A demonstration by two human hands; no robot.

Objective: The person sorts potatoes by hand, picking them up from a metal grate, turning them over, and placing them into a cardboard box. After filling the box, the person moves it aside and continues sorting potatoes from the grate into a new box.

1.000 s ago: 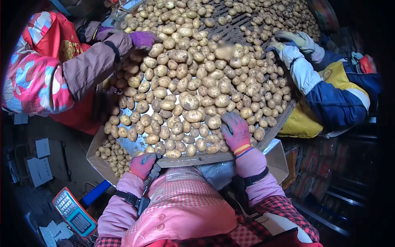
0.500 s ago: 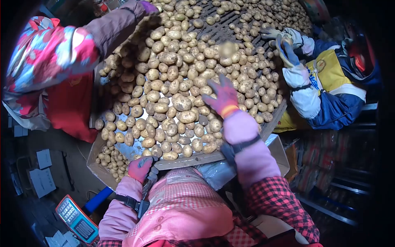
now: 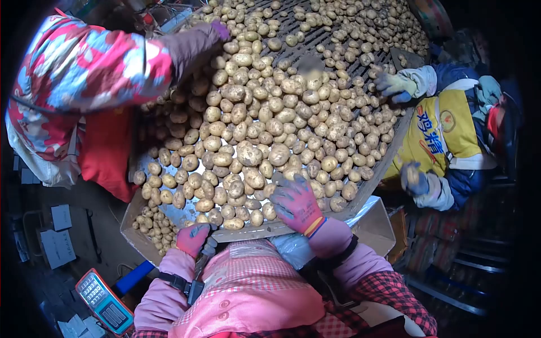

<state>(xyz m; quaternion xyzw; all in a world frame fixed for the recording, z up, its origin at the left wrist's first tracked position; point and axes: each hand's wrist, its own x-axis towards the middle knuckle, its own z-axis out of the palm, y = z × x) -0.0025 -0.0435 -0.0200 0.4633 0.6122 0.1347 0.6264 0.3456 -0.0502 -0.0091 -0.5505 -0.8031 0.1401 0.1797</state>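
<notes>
Many potatoes (image 3: 248, 153) cover a sloping metal table with a wooden front edge (image 3: 256, 232). My right hand (image 3: 296, 204), in a pink and grey glove, lies palm down over potatoes near that edge, fingers spread. At the edge's left end, my left hand (image 3: 193, 239), in a similar glove, is curled beside a dark knobbed piece (image 3: 209, 246); whether its fingers hold anything is hidden. Smaller potatoes (image 3: 155, 225) fill a cardboard box (image 3: 132, 238) left of that hand.
A co-worker in a patterned jacket (image 3: 93, 67) reaches over the table from the left. Another in a yellow apron (image 3: 434, 132) stands right, one gloved hand (image 3: 396, 86) over the potatoes. A keypad device (image 3: 105, 301) is lower left; an open carton (image 3: 375, 228) is right.
My right hand has moved down toward the front edge. The left co-worker's arm reaches further right; the right co-worker's hands have moved apart. My left hand stays near its place.
</notes>
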